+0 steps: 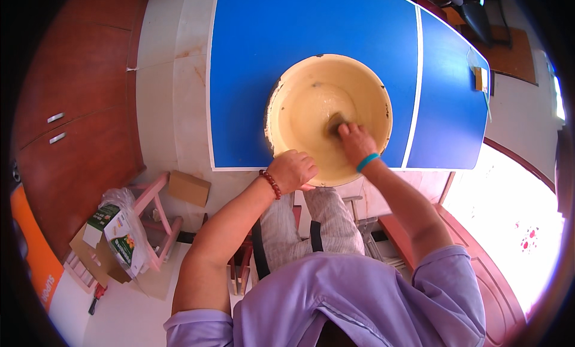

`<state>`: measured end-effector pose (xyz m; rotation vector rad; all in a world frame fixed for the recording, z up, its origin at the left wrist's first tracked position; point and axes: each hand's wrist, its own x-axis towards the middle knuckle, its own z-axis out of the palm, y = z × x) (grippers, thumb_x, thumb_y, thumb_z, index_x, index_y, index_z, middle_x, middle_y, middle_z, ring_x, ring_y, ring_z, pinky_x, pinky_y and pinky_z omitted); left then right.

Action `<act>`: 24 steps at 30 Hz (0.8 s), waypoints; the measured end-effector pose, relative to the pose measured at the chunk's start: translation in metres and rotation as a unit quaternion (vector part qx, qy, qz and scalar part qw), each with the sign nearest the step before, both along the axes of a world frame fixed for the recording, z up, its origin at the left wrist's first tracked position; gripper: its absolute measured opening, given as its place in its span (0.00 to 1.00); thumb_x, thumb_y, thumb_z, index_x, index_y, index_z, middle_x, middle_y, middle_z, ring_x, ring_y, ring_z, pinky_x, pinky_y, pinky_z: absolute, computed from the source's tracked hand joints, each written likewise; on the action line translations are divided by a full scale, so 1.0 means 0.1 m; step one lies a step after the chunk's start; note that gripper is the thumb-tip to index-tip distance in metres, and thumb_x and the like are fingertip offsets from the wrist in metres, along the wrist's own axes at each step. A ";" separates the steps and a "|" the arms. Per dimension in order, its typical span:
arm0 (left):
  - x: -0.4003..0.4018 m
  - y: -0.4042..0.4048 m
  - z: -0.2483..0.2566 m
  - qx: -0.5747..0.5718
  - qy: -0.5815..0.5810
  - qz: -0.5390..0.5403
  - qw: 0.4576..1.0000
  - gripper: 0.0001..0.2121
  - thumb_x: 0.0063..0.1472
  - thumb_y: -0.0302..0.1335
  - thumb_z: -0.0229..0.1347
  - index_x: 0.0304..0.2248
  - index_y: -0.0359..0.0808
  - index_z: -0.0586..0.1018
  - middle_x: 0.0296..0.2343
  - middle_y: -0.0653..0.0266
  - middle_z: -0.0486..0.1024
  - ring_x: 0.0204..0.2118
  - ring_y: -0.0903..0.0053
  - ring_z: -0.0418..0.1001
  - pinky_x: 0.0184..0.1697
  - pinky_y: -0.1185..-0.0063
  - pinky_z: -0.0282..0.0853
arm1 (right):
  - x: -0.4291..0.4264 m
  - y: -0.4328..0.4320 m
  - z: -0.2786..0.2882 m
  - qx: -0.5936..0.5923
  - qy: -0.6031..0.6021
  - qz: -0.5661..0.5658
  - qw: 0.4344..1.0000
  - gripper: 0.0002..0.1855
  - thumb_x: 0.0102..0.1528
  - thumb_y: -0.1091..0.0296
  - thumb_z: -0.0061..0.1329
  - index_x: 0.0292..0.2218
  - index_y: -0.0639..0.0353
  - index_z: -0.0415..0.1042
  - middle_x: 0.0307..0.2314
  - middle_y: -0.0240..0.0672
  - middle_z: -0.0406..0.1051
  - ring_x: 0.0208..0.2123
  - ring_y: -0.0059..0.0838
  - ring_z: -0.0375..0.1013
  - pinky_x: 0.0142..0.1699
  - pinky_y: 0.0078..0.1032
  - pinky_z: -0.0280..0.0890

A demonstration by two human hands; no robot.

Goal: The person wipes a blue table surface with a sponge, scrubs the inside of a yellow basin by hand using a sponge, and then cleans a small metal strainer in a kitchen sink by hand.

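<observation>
A large cream enamel basin with a chipped rim sits at the near edge of the blue table, its near side sticking out past that edge. My left hand, a beaded bracelet at the wrist, is closed over the basin's near-left rim. Inside the basin is my right hand, wearing a turquoise wristband. Its fingers hold a small dark, blurred pad-like object low in the bowl, against the inner surface. What exactly this object is, I cannot tell. The basin's inside has a wet-looking shine.
A small box stands at the table's right end. Below left are a pink wooden stool, a cardboard box and a printed carton in clear plastic. Reddish-brown cabinet doors line the left, and a red wooden bench is at right.
</observation>
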<state>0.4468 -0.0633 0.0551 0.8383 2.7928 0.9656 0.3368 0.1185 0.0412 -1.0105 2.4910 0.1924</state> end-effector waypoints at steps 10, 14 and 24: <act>-0.01 0.00 0.02 0.008 -0.007 0.023 1.000 0.16 0.32 0.41 0.57 0.17 0.40 0.67 0.18 0.69 0.64 0.25 0.78 0.64 0.27 0.81 0.61 | 0.15 -0.93 -0.06 -0.105 -0.045 0.041 0.993 0.12 0.44 0.69 0.38 0.34 0.43 0.61 0.30 0.37 0.62 0.33 0.37 0.65 0.32 0.31 0.62; -0.02 0.01 0.05 -0.012 -0.026 0.014 0.999 0.15 0.32 0.40 0.57 0.18 0.40 0.68 0.18 0.69 0.65 0.25 0.78 0.65 0.27 0.81 0.61 | -0.32 -0.98 -0.15 -0.142 0.052 0.019 0.988 0.14 0.46 0.69 0.36 0.36 0.42 0.62 0.31 0.37 0.62 0.34 0.36 0.64 0.37 0.34 0.58; -0.07 0.08 0.07 0.066 -0.184 0.143 0.970 0.15 0.40 0.40 0.55 0.22 0.37 0.69 0.20 0.65 0.66 0.25 0.76 0.65 0.27 0.82 0.61 | -0.13 -0.16 -0.22 -0.061 0.087 -0.077 0.991 0.21 0.45 0.70 0.36 0.43 0.54 0.57 0.31 0.37 0.62 0.31 0.40 0.65 0.33 0.33 0.62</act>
